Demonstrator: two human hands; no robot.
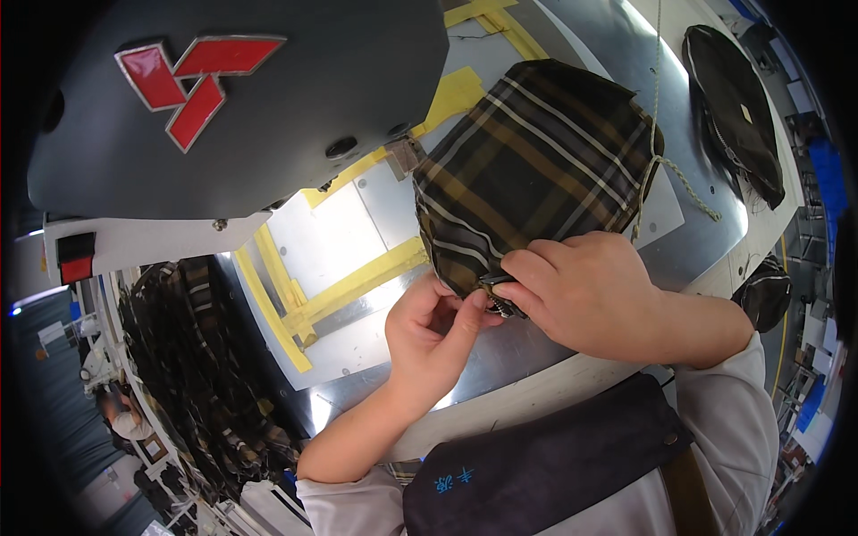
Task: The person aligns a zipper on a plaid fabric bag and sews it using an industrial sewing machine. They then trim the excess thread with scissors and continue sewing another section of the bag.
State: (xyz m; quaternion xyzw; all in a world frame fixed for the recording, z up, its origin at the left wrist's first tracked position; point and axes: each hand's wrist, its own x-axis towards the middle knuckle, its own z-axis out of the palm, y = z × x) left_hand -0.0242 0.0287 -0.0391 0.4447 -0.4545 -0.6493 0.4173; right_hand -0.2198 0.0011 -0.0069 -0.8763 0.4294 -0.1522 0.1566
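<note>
A dark plaid fabric piece, with brown and white stripes, lies on the metal work surface in front of me. At its near corner a zipper end shows between my hands. My left hand pinches that end from the left, thumb against bent fingers. From the right, my right hand grips the same corner, with thumb and index finger pressed together on it. Part of the zipper is hidden behind my fingers.
A large dark sewing machine head with a red emblem overhangs the left. Yellow tape marks the metal plate. A cord hangs beside the fabric. Plaid pieces are heaped at left; a dark zippered pouch lies at far right.
</note>
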